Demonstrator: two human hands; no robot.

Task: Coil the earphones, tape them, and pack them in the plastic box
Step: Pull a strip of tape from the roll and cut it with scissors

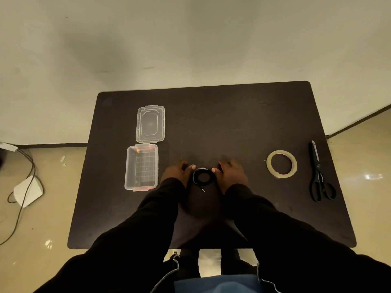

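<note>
Black earphones lie wound into a small round coil on the dark table, with the jack plug sticking out toward me. My left hand presses against the coil's left side and my right hand against its right side, thumbs touching the coil. A clear plastic box stands open to the left of my hands, its hinged lid lying flat behind it. A roll of clear tape lies flat to the right.
Black scissors lie at the table's right edge, beyond the tape. On the floor to the left sit a white device and loose cables. A wall rises behind the table.
</note>
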